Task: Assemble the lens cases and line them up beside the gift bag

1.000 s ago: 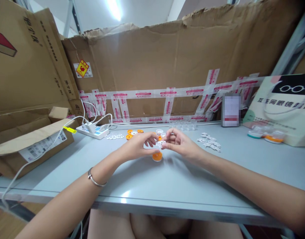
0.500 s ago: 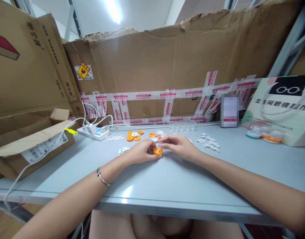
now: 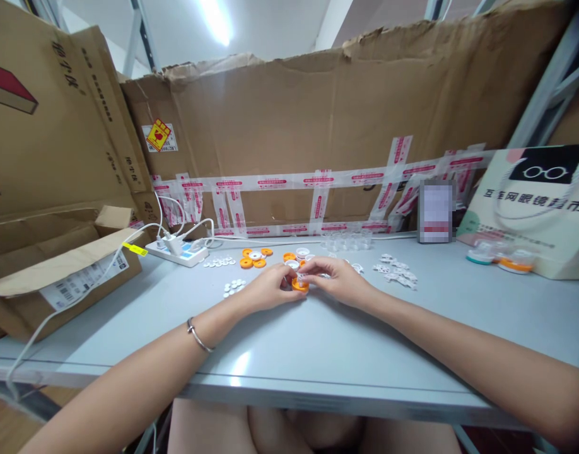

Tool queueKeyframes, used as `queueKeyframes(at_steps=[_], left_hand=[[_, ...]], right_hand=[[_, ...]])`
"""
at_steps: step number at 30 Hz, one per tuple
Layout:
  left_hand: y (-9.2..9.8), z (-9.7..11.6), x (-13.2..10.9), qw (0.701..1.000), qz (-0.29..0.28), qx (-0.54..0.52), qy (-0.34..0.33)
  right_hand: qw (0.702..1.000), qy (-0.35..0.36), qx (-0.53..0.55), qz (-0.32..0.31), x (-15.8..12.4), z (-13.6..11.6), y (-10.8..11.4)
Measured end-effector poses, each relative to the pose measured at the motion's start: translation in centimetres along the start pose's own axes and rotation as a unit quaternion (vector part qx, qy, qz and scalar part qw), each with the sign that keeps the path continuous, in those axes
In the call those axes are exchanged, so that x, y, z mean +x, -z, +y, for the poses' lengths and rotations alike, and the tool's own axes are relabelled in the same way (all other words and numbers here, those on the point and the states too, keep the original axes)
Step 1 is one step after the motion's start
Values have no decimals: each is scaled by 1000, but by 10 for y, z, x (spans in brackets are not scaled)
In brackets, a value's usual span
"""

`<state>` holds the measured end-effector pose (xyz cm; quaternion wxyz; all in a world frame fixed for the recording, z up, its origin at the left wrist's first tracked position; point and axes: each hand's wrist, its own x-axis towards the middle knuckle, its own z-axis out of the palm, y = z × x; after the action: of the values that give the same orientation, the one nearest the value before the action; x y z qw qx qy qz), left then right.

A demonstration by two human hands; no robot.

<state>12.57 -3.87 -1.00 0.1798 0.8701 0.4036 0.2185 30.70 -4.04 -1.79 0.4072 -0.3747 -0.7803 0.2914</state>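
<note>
Near the middle of the table, my left hand (image 3: 269, 287) closes its thumb and fingers round a small orange cap (image 3: 299, 287), open side up. From the right, the fingertips of my right hand (image 3: 340, 280) pinch a small clear piece (image 3: 301, 277) at the top of that cap; its exact shape is partly covered by the fingers. Just behind my hands lie more orange and white round caps (image 3: 303, 253), partly hidden. Another group of orange caps (image 3: 246, 263) surrounds a white one to the left. Small white discs (image 3: 233, 288) lie beside my left hand.
More white discs (image 3: 218, 261) lie farther left, and small white parts (image 3: 398, 271) to the right. Clear plastic pieces (image 3: 346, 241) stand at the back. A power strip (image 3: 185, 255), open carton (image 3: 81, 271), phone (image 3: 436, 211) and paper bag (image 3: 530, 214) line the edges.
My right fingertips have come down and closer to the orange cap, bringing the clear piece to its opening. My left hand keeps its hold with hardly any shift.
</note>
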Motion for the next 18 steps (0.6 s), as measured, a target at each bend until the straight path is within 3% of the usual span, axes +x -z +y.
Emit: queueKeyframes(at_steps=[6,18], left_hand=[[-2,1,1,1000,3,26,-14],[-2,1,2,1000,0,-1,-4]], right_hand=[[995,89,-34,6,4,0,-2],[998,28,-61,-7,9,0,-2]])
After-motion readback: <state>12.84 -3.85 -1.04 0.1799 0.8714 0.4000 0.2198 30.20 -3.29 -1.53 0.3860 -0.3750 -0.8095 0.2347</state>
